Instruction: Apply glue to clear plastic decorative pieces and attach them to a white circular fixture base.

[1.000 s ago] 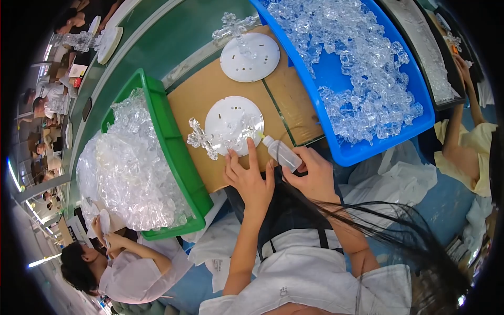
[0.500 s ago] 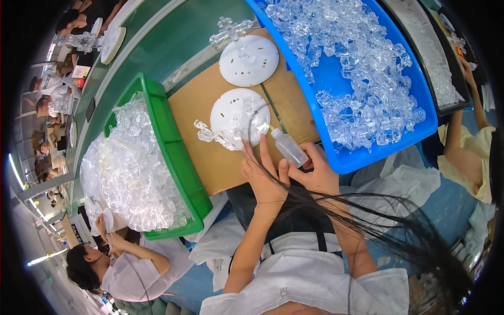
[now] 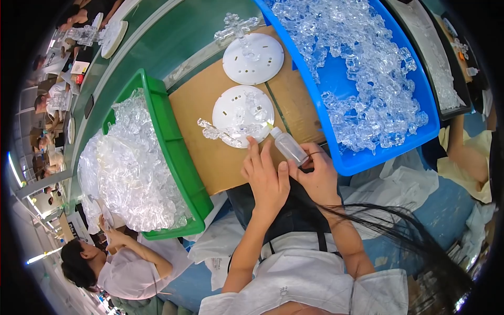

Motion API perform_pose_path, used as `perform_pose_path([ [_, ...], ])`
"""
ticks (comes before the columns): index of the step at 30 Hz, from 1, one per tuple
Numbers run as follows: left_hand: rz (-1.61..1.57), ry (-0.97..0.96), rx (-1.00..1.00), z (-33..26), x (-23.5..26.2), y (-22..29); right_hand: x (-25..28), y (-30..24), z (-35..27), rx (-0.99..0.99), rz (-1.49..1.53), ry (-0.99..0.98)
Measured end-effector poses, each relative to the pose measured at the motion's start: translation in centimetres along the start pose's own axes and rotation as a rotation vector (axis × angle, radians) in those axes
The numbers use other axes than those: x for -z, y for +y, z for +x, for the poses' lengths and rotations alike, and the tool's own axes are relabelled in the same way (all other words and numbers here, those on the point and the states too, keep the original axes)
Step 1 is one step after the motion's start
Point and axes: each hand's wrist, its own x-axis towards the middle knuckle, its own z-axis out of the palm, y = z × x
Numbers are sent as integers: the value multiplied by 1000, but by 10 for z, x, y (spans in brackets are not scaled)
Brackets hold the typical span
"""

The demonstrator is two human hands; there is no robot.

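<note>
My right hand grips a small translucent squeeze bottle with a thin yellowish tip, tilted toward the near white round disc. The bottle's tip is at the disc's right rim. My left hand has its fingers stretched forward, fingertips at the disc's near rim and thumb beside the bottle's base. Clear plastic branch-like pieces lie across the disc's near part and stick out past its left edge. Farther off rests a second white disc, with a clear cross-shaped piece by its far edge.
Brown cardboard lies beneath the discs. A green crate of bagged clear pieces stands at left, and a blue tray of clear pieces at right. Beyond it is a dark tray. Another person sits at lower left.
The left fingers have drawn back slightly from over the disc, showing more of the clear pieces. Strands of hair have swung off the hands to the right. The bottle stays in the right hand.
</note>
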Motion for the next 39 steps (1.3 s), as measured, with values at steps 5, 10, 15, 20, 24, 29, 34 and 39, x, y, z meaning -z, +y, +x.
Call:
perform_pose_path([
  [5, 15, -22, 10, -1, 1, -2, 5, 5, -5, -51, 37, -19],
  [10, 117, -4, -42, 0, 4, -1, 5, 11, -8, -27, 93, 23],
  [15, 41, 13, -105, -14, 25, -8, -2, 18, -10, -73, 371, 16],
  [20, 67, 102, 0, -16, 44, -24, 8, 16, -14, -31, 283, -67],
  [24, 220, 76, -63, 5, 35, -33, 6, 10, -16, 13, 160, -56],
  [29, 345, 62, -113, 6, 23, -41, 2, 4, -11, 29, 121, -41],
  [34, 332, 84, -130, 6, 19, -44, 6, 0, -10, 28, 11, -89],
  [39, 323, 60, -114, 7, 23, -42, 7, -2, -15, 24, 9, -120],
])
